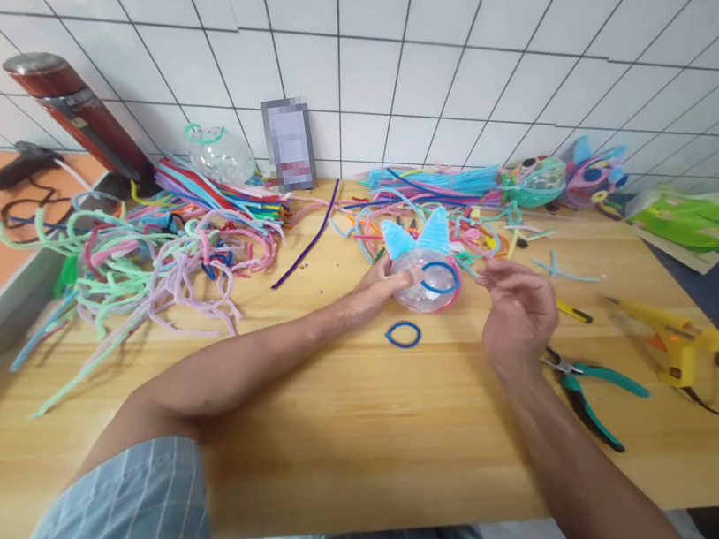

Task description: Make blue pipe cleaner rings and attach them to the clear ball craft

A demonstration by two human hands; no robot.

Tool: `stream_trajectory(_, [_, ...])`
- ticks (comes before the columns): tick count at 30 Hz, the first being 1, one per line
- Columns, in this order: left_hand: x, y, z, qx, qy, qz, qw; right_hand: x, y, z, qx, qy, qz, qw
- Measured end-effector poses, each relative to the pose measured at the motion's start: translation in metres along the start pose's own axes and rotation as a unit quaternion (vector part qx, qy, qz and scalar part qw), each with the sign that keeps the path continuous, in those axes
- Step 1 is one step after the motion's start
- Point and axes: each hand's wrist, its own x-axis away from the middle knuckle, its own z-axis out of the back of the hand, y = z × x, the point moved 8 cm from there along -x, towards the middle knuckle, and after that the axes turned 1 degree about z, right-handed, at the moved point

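My left hand (384, 291) is closed around a clear plastic ball (418, 297) with two light-blue fuzzy pipe-cleaner ears (417, 235) on top and pink along its right edge. Its thumb lies over the front of the ball, beside a dark-blue pipe-cleaner ring (439, 277) that rests against the surface. A second blue ring (403, 335), pointed at one end, lies on the table just below the ball. To the right of the ball, my right hand (520, 309) is raised with loosely bent fingers slightly apart. I see nothing held in it.
Pliers (594, 392), a yellow cutter (574, 311) and a yellow glue gun (677, 341) lie at the right. Tangled pipe cleaners (152, 272) cover the left. Finished-looking decorated balls (538, 182), a phone (289, 145) and a red flask (76, 113) stand along the tiled wall.
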Motion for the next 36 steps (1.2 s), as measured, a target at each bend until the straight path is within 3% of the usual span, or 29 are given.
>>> stream_trajectory(4, [-0.003,-0.004,0.003,0.000,0.003,-0.006,1.000,-0.002,-0.012,0.002,0.013,0.007,0.017,1.000])
stream_trajectory(12, [-0.005,-0.006,0.012,0.004,0.043,-0.020,0.999,0.003,-0.029,-0.010,0.124,-0.035,-0.026,0.991])
stream_trajectory(19, [-0.005,0.000,0.007,0.001,0.020,-0.044,0.999,0.003,-0.043,-0.016,0.125,-0.049,0.037,0.990])
stream_trajectory(22, [-0.006,0.000,0.007,0.002,0.023,-0.049,0.999,0.001,-0.042,-0.016,0.170,-0.081,0.052,0.981])
stream_trajectory(29, [-0.005,-0.002,0.007,-0.011,0.019,-0.033,0.999,-0.006,-0.024,-0.030,0.263,-0.221,0.137,0.929])
stream_trajectory(36, [-0.001,-0.004,0.006,-0.015,0.012,-0.019,1.000,-0.003,0.000,-0.028,0.222,-0.228,0.117,0.941])
